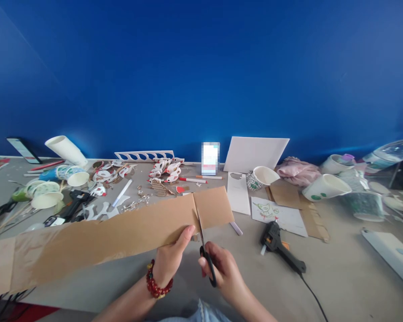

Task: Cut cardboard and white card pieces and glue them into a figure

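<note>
A long brown cardboard strip (121,228) stretches from the left edge to the middle of the head view. My left hand (174,252), with a red bead bracelet at the wrist, grips its lower edge, thumb on top. In my right hand (221,266) are black-handled scissors (208,264), their blades pointing up along a crease across the cardboard near its right end. Right of the blades, a roughly square end section is still joined at the top, as far as I can see. The fingers beneath the cardboard are hidden.
A black glue gun (282,248) with a cord lies at right, near a drawing (278,217) on paper. Paper cups (327,187) and a plastic bottle (392,152) stand farther right. White cutouts, markers and another glue gun (74,203) lie left. A blue wall (201,80) rises behind.
</note>
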Action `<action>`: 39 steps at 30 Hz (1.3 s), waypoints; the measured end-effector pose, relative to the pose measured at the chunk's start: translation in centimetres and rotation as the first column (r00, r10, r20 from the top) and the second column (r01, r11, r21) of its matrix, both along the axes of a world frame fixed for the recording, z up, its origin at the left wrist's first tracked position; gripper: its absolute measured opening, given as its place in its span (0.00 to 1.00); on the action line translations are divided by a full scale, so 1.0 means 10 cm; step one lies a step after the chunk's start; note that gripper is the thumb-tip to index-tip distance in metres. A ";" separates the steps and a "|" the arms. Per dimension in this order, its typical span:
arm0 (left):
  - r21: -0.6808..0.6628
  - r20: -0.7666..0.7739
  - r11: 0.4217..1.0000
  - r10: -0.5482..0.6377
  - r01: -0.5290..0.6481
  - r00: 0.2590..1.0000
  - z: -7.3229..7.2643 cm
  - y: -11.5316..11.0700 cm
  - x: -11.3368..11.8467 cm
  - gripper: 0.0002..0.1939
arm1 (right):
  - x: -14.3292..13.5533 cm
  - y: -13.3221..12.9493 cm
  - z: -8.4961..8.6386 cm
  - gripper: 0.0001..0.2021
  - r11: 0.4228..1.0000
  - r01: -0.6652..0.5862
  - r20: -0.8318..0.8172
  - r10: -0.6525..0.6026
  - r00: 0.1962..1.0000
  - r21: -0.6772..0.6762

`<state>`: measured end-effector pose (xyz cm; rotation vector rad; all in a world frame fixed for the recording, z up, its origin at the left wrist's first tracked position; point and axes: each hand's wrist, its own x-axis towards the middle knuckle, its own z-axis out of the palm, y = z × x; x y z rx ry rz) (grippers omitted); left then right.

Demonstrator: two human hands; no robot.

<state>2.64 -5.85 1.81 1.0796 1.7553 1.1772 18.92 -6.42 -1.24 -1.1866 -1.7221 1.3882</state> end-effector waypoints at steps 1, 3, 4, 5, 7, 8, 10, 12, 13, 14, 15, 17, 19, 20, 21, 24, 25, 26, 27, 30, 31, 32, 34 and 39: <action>0.023 -0.012 1.000 -0.016 0.017 1.000 0.01 0.00 0.00 0.08 | 0.00 0.00 0.00 0.24 1.000 -0.002 -0.012 0.002 1.000 -0.005; 0.077 -0.046 0.995 -0.052 0.056 0.998 0.04 0.00 0.02 0.09 | 0.01 0.00 0.00 0.24 1.000 -0.004 -0.042 0.004 0.999 -0.008; 0.096 -0.066 0.992 -0.074 0.080 0.995 0.06 -0.01 0.02 0.09 | 0.02 0.00 0.00 0.24 1.000 -0.002 -0.052 0.002 0.999 -0.008; 0.110 -0.084 0.989 -0.092 0.101 0.992 0.07 -0.01 0.03 0.09 | 0.02 0.00 -0.01 0.24 1.000 0.001 -0.056 -0.002 0.998 -0.008; 0.126 -0.105 0.985 -0.108 0.121 0.989 0.07 -0.01 0.03 0.09 | 0.03 -0.01 -0.02 0.24 1.000 0.010 -0.047 -0.010 0.999 -0.002; 0.132 -0.111 0.984 -0.104 0.119 0.988 0.06 -0.01 0.02 0.10 | 0.03 -0.02 -0.02 0.24 1.000 0.014 -0.037 -0.014 0.999 0.002; 0.148 -0.121 0.982 -0.099 0.117 0.988 0.04 -0.02 0.01 0.09 | 0.03 -0.03 -0.04 0.24 1.000 0.024 -0.019 -0.023 1.000 0.009; 0.148 -0.134 0.980 -0.114 0.134 0.984 0.01 -0.02 0.00 0.09 | 0.02 -0.04 -0.04 0.23 0.999 0.035 -0.005 -0.035 0.999 0.012; 0.147 -0.142 0.978 -0.124 0.145 0.982 0.00 -0.02 0.00 0.09 | 0.01 -0.04 -0.05 0.23 0.999 0.043 0.000 -0.043 0.999 0.016; 0.148 -0.150 0.976 -0.135 0.157 0.980 0.00 -0.02 0.00 0.09 | 0.01 -0.05 -0.05 0.23 0.998 0.051 0.005 -0.052 0.999 0.022; 0.154 -0.159 0.974 -0.142 0.167 0.977 0.01 -0.02 0.00 0.09 | 0.00 -0.05 -0.05 0.23 0.998 0.061 0.011 -0.061 0.998 0.029; 0.165 -0.176 0.969 -0.153 0.183 0.972 0.03 -0.02 0.01 0.09 | 0.00 -0.05 -0.05 0.23 0.997 0.071 0.015 -0.072 0.997 0.040; 0.174 -0.186 0.966 -0.160 0.192 0.969 0.06 -0.02 0.02 0.10 | 0.01 -0.04 -0.06 0.23 0.997 0.069 0.014 -0.069 0.998 0.036; 0.177 -0.189 0.963 -0.167 0.201 0.968 0.06 -0.02 0.02 0.10 | 0.01 -0.03 -0.06 0.23 0.998 0.063 0.012 -0.063 0.998 0.031; 0.177 -0.192 0.961 -0.177 0.212 0.965 0.06 -0.03 0.02 0.11 | 0.02 -0.03 -0.07 0.23 0.998 0.057 0.008 -0.057 0.998 0.025; 0.164 -0.201 0.954 -0.218 0.252 0.955 0.01 -0.05 0.00 0.11 | 0.04 -0.01 -0.08 0.23 0.999 0.041 -0.009 -0.041 0.999 0.009; 0.155 -0.202 0.954 -0.222 0.255 0.954 -0.01 -0.06 0.00 0.11 | 0.04 -0.01 -0.08 0.23 0.999 0.039 -0.014 -0.039 0.999 0.008; 0.145 -0.201 0.955 -0.226 0.257 0.953 -0.02 -0.07 0.00 0.10 | 0.05 -0.02 -0.09 0.23 0.999 0.039 -0.018 -0.039 0.999 0.008; 0.135 -0.197 0.957 -0.226 0.255 0.954 -0.04 -0.07 0.00 0.10 | 0.05 -0.02 -0.09 0.24 0.999 0.041 -0.020 -0.041 0.999 0.007; 0.111 -0.176 0.968 -0.206 0.227 0.963 -0.03 -0.07 0.03 0.10 | 0.05 -0.03 -0.10 0.24 0.998 0.056 -0.013 -0.056 0.998 0.004; 0.106 -0.173 0.970 -0.201 0.221 0.964 -0.02 -0.07 0.04 0.11 | 0.04 -0.03 -0.11 0.24 0.998 0.061 -0.009 -0.061 0.998 0.005; 0.104 -0.177 0.969 -0.205 0.226 0.963 -0.01 -0.07 0.04 0.11 | 0.04 -0.04 -0.11 0.24 0.998 0.067 -0.004 -0.067 0.998 0.010; 0.107 -0.210 0.959 -0.237 0.263 0.949 0.00 -0.07 0.05 0.12 | 0.04 -0.04 -0.11 0.24 0.996 0.079 0.008 -0.080 0.997 0.031; 0.117 -0.324 0.944 -0.257 0.308 0.910 -0.06 -0.09 0.02 0.11 | 0.04 -0.05 -0.11 0.24 0.994 0.097 0.018 -0.098 0.995 0.051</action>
